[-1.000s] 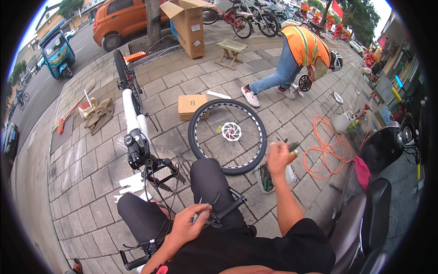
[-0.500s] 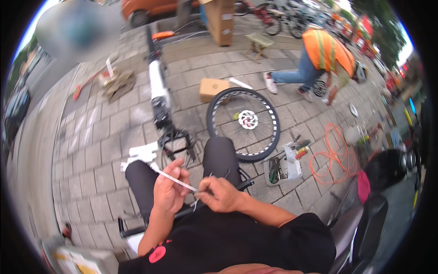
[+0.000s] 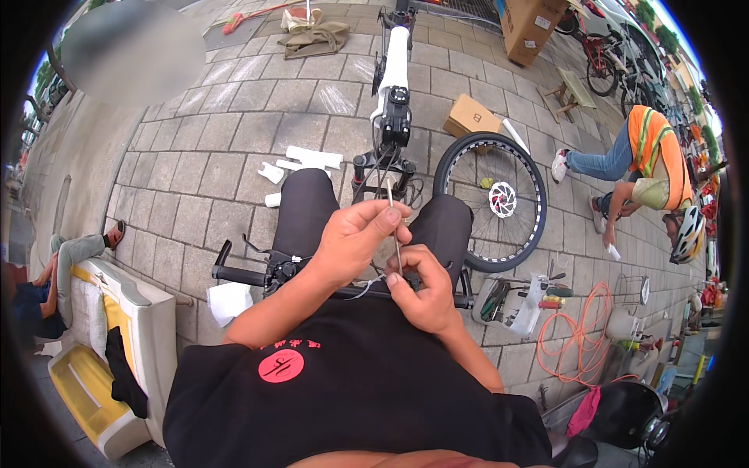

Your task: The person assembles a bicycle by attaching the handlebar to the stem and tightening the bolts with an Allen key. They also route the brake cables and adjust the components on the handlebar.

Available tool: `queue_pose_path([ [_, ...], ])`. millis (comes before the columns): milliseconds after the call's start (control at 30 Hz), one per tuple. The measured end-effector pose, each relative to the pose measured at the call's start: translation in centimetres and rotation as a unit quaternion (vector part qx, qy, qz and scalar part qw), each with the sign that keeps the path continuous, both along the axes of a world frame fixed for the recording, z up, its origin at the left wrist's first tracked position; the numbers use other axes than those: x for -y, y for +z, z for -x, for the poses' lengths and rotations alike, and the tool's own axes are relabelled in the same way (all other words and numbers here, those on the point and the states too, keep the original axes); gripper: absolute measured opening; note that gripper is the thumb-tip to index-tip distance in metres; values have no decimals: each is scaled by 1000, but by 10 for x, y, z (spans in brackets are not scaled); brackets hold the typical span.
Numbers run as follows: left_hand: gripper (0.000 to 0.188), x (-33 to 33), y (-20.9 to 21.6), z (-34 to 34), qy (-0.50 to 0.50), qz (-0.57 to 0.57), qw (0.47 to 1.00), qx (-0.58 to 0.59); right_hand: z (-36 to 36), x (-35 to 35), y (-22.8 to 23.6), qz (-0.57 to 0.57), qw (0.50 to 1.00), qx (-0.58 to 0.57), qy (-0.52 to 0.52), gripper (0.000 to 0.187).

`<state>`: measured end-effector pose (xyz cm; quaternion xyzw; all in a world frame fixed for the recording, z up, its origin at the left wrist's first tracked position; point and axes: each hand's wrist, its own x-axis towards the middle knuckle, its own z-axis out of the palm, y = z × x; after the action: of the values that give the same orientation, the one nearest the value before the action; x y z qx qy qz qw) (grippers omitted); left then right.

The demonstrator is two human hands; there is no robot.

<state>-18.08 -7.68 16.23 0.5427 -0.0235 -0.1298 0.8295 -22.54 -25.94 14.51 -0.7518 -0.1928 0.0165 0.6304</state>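
Note:
Above my lap, a thin pale strip [image 3: 398,248] stands nearly upright between my hands; its exact kind I cannot make out. My left hand [image 3: 355,242] pinches it near the upper end. Lower down, my right hand [image 3: 425,290] is closed on its bottom end with thumb and fingers. A fine whitish cable [image 3: 363,291] curves beside the right hand. Across my thighs lies a black bicycle handlebar [image 3: 242,274] with grip and brake lever, partly hidden by my arms. Ahead of my knees is a white and black bicycle frame [image 3: 396,70].
Right of my knee a spoked wheel [image 3: 538,204] lies on the paving, near a cardboard box [image 3: 472,117]. White plastic parts [image 3: 312,157] lie by my left knee. A tool tray [image 3: 511,306] and orange hose [image 3: 573,343] are at right. A person in an orange vest [image 3: 658,144] bends down beyond.
My view has swung, so the scene sits differently. The strip has gone from slanted to nearly upright. My left hand, its fingers looser before, now pinches it.

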Motion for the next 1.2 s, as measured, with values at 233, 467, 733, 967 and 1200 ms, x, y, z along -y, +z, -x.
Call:
queue_pose_path([
  [233, 32, 2, 21, -53, -29, 82, 990, -108, -48, -5, 1, -303, 913, -262, 75, 34],
  [467, 34, 5, 12, -65, -26, 73, 990, -118, -57, -6, -3, -327, 893, -298, 81, 32],
  [733, 33, 4, 10, -74, -31, 90, 986, -134, -68, -7, -6, -380, 853, -336, 123, 34],
  [967, 32, 4, 10, -80, -24, 133, 973, -188, -77, -21, -4, -541, 678, -412, 278, 32],
  [1200, 33, 0, -3, -83, -101, 219, 954, -176, -79, -22, -26, -513, 739, -356, 254, 30],
])
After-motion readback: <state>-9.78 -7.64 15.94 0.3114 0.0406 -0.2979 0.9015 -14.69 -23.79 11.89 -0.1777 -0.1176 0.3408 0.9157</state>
